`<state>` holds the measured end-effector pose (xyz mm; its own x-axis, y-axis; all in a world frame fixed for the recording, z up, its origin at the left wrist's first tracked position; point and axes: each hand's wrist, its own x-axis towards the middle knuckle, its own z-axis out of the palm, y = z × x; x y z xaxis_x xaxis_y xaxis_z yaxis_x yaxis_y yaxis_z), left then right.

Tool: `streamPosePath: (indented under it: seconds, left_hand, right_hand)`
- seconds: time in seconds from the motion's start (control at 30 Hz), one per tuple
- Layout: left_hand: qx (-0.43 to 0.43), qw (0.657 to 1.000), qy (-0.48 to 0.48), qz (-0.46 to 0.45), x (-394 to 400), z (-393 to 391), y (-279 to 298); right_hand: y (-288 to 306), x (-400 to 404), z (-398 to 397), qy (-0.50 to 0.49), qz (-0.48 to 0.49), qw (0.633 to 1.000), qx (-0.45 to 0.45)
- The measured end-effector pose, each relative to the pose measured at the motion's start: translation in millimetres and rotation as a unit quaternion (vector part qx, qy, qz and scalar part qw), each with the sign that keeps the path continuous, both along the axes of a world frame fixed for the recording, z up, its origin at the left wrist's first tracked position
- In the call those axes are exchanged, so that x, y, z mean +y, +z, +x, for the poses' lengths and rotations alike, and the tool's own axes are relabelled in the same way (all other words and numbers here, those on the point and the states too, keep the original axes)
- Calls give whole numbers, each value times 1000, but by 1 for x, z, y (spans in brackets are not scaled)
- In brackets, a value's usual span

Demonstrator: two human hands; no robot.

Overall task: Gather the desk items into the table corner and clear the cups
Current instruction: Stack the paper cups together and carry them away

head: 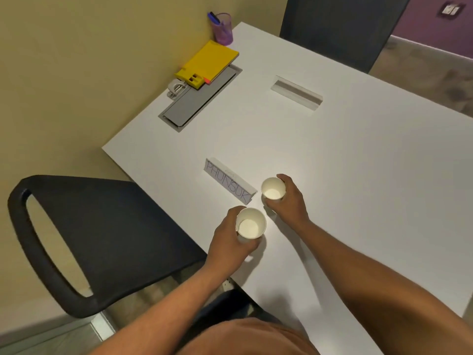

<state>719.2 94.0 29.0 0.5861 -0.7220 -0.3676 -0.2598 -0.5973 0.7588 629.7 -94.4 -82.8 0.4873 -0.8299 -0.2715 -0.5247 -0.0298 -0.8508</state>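
Both paper cups in hand, lower centre of frame. Left hand (231, 239) wraps its grip round the near cup (250, 224); right hand (286, 198) curls round the far cup (272, 188), fingers behind, thumb below. Cups upright, mouths up, both look empty. Likely held this way to carry both off in one go. Cannot tell whether they are lifted or resting on the white table (358, 175).

Forearms reach in from bottom of frame, wrists angled inward, hands close together.

Upper left, at the table corner: purple pen holder (222, 29), yellow notebook (211, 61), stapler (176, 88) already grouped. Name plate (229, 181) sits just beside the cups, a second plate (297, 92) upper centre; apparently not yet gathered.
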Motion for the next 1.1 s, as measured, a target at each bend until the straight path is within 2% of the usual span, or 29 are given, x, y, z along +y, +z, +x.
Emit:
streamPosePath:
  seconds: [0.4,0.67,0.77,0.87,1.1]
  left_hand:
    - [-4,999,38,9,17,-16,-8]
    - [-14,999,14,-26,19,-10,-1]
    - [-2,998,11,-55,22,-8,3]
    - [10,996,8,-83,29,-4,8]
    - [82,988,-57,-117,50,-8,21]
  right_hand:
    - [-10,-1,5,10,-16,1000,0]
    - [-8,35,-17,-59,17,998,-6]
    - [6,65,-24,-122,32,992,-12]
    - [31,97,-35,-140,46,987,-56]
    - [105,155,-71,-36,74,992,-91]
